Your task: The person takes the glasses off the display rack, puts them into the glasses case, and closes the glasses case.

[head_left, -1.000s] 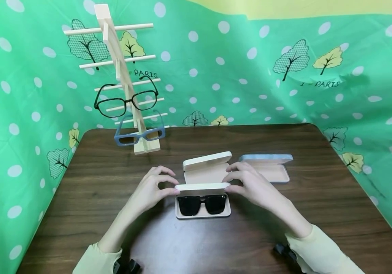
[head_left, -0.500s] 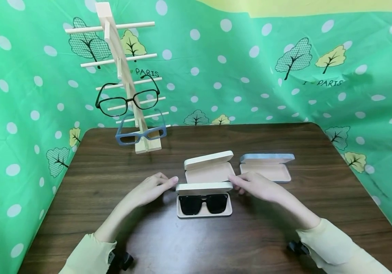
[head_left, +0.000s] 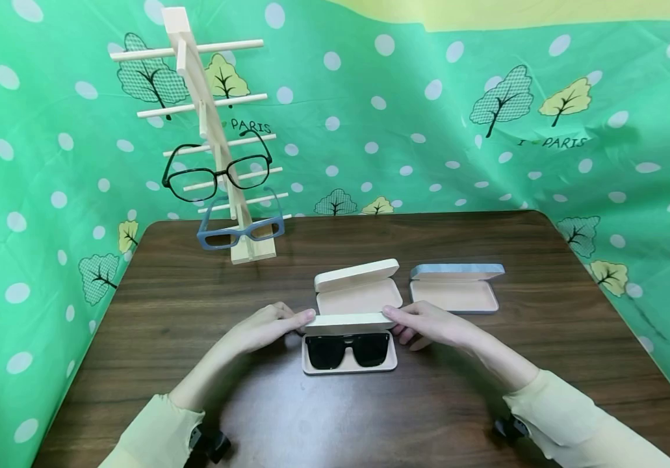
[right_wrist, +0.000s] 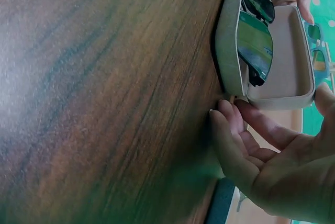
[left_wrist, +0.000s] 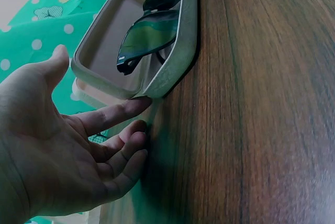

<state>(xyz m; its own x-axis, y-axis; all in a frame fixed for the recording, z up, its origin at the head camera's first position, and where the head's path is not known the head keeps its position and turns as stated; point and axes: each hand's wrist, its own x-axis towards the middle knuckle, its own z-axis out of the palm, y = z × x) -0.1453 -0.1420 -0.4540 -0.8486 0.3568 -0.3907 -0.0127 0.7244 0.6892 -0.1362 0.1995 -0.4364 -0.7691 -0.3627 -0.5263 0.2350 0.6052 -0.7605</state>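
Note:
A beige glasses case point(head_left: 349, 369) lies open at the table's middle with black sunglasses point(head_left: 346, 349) in its base. Its lid point(head_left: 349, 322) stands raised behind them. My left hand point(head_left: 296, 320) touches the lid's left end with straight fingers, and my right hand point(head_left: 398, 316) touches the right end. The left wrist view shows my index finger point(left_wrist: 120, 111) against the case's corner point(left_wrist: 172, 62), thumb held apart above the lid's rim. In the right wrist view my fingers point(right_wrist: 256, 124) lie by the hinge side of the case point(right_wrist: 227, 51), sunglasses point(right_wrist: 256, 41) inside.
Behind stand a second open beige case point(head_left: 358, 292) and an open blue-grey case point(head_left: 454, 289), both without glasses. A wooden rack point(head_left: 206, 110) at the back left carries black-framed glasses point(head_left: 218, 172) and blue-framed glasses point(head_left: 240, 231). Green dotted cloth surrounds the dark wooden table point(head_left: 487, 390).
Both hands have sunk from arched over the lid to lying flatter at its two ends. The right hand slid down from the lid's back edge to its right end.

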